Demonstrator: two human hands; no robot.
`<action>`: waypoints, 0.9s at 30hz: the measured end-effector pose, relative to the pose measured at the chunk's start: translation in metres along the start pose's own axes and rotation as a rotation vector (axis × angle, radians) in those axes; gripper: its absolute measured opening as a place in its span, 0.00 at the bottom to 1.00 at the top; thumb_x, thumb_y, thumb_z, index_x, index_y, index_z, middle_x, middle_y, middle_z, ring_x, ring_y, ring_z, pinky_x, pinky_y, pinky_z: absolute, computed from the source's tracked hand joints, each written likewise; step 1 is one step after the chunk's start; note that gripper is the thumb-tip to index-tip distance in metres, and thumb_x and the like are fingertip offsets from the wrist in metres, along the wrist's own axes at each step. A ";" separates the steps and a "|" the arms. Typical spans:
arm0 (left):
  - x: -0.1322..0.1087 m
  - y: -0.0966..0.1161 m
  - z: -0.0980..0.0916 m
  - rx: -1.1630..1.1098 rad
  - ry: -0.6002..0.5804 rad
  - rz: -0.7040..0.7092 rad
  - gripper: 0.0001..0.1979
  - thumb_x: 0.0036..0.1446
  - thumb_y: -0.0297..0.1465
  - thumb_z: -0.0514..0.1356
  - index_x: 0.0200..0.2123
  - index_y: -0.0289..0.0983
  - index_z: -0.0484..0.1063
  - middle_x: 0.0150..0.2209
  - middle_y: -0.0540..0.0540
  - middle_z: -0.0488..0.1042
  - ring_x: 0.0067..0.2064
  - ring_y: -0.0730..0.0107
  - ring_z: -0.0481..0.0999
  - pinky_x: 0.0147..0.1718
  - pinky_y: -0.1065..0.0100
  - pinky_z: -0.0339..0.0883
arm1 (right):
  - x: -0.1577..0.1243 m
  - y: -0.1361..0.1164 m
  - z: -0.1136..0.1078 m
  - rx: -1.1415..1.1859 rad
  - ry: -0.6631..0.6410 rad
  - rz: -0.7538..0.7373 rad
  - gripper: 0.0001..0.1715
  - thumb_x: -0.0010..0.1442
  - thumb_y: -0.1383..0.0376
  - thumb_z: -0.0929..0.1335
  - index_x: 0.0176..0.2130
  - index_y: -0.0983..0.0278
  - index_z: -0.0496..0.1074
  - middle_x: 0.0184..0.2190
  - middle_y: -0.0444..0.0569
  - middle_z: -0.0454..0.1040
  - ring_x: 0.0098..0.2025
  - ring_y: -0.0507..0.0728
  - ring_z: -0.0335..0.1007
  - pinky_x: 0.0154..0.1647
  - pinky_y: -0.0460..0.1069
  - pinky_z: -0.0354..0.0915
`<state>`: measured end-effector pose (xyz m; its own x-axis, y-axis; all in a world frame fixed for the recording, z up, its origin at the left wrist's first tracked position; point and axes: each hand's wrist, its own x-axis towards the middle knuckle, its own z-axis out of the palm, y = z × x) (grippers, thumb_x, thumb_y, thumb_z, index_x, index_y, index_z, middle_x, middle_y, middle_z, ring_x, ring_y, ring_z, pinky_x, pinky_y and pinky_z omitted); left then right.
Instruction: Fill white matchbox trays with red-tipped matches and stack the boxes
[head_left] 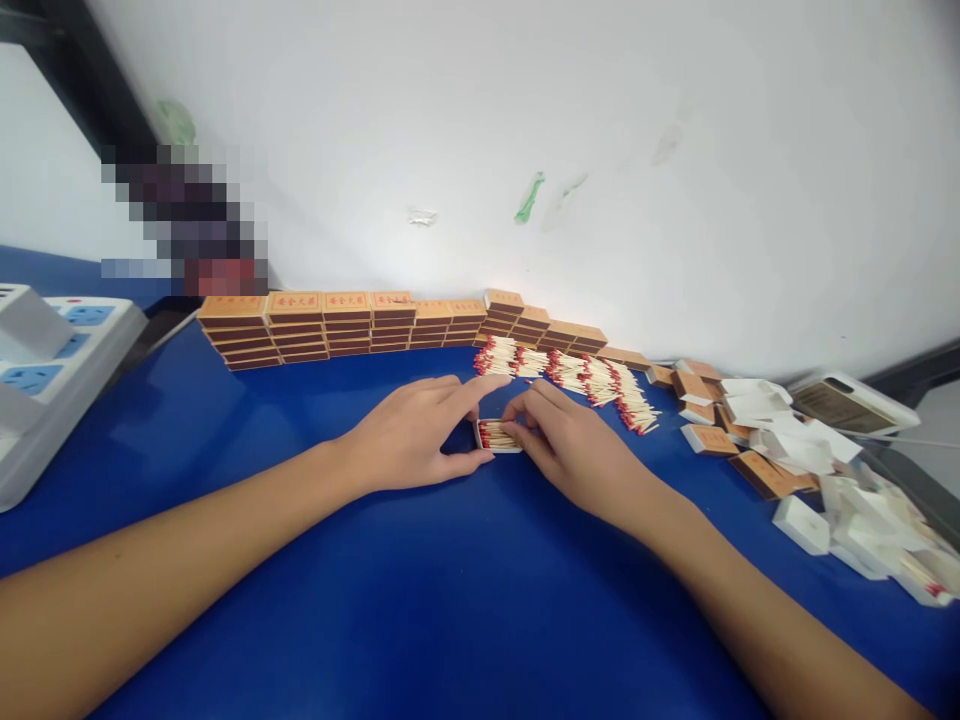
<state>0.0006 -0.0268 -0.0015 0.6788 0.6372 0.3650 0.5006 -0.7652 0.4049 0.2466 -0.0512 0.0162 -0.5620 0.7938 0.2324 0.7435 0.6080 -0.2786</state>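
Because the matchbox tray (505, 450) rests flat on the blue table (480, 580), treat it as the dial's hub, with 12 o'clock toward the white wall (637, 150). From where I stand, the left hand (420, 430) brackets its 9 o'clock end, pinching it between thumb and curled finger, presumably to prevent sliding. The right hand (574, 440) curls over the 3 o'clock end; I cannot tell whether its fingertips pinch or merely press the matches (492, 434) inside. These lie lengthwise, apparently for close packing. Loose match bundles (574, 368) sit from 12 to 2 o'clock, conveniently reachable. Stacked matchboxes (345, 325) line the wall, likely for support; jumbled box parts (765, 480) occupy 3 o'clock, clear of both hands.
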 end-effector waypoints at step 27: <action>0.000 -0.001 0.000 0.009 -0.018 -0.003 0.36 0.65 0.38 0.67 0.72 0.45 0.57 0.47 0.49 0.79 0.48 0.60 0.78 0.48 0.60 0.71 | 0.003 0.040 -0.003 -0.075 0.225 0.136 0.04 0.73 0.64 0.66 0.45 0.61 0.71 0.38 0.51 0.72 0.37 0.60 0.71 0.37 0.54 0.64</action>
<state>0.0004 -0.0262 -0.0018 0.6868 0.6376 0.3489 0.5070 -0.7643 0.3986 0.2762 -0.0249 0.0088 -0.3672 0.8393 0.4009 0.8361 0.4867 -0.2532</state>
